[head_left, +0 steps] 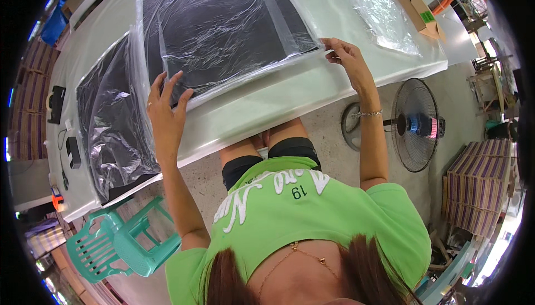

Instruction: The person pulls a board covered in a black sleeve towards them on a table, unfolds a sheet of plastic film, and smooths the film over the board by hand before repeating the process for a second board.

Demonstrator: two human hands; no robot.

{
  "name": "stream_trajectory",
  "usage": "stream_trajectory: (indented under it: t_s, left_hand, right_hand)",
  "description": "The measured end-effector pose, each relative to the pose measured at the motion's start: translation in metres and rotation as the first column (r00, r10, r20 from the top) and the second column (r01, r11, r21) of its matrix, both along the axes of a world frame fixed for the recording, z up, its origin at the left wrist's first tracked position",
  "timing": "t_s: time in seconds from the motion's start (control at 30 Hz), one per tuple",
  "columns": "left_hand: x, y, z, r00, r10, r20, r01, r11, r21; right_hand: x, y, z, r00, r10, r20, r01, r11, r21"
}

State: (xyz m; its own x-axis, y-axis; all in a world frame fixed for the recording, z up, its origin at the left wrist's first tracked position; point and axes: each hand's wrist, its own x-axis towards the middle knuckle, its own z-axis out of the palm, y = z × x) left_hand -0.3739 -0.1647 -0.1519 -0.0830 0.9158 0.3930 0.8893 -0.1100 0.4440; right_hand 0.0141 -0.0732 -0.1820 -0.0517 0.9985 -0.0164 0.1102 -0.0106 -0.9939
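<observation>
A large dark flat panel [217, 26] in a clear plastic cover lies on the white-covered table [251, 115] before me. My left hand [166, 101] is open, its fingers spread over the panel's near left corner and touching the plastic. At the near right corner, my right hand [346, 62] has its thumb and fingers pinched together on the plastic cover's edge. Left of my left hand lies a second dark panel [120, 132] in crinkled clear plastic, which reaches the table's near edge.
Clear plastic bags [382, 21] and a long cardboard box [415, 7] lie on the right of the table. A black standing fan [415, 124] is to my right. Green plastic chairs [125, 238] stand at my left. Small black items [72, 152] line the left edge.
</observation>
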Motion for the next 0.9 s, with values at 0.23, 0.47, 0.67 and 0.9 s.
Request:
stream_trajectory:
  t_s: [0.23, 0.47, 0.67, 0.9]
  left_hand:
    - [0.027, -0.001, -0.007, 0.990, -0.138, -0.019, 0.138, 0.990, 0.017]
    - [0.100, 0.026, -0.003, 0.920, -0.390, 0.024, 0.386, 0.917, 0.097]
    - [0.153, 0.070, 0.000, 0.800, -0.592, 0.096, 0.578, 0.804, 0.141]
    - [0.187, 0.120, -0.006, 0.707, -0.706, 0.044, 0.706, 0.708, 0.015]
  right_hand:
    - [-0.017, -0.006, 0.004, 0.993, -0.056, 0.107, 0.048, 0.996, 0.074]
    - [-0.007, 0.007, -0.018, 0.983, -0.142, -0.114, 0.146, 0.989, 0.029]
    - [-0.009, 0.008, -0.022, 0.933, -0.153, -0.326, 0.153, 0.988, -0.023]
    - [-0.004, 0.006, -0.027, 0.883, -0.113, -0.455, 0.094, 0.994, -0.063]
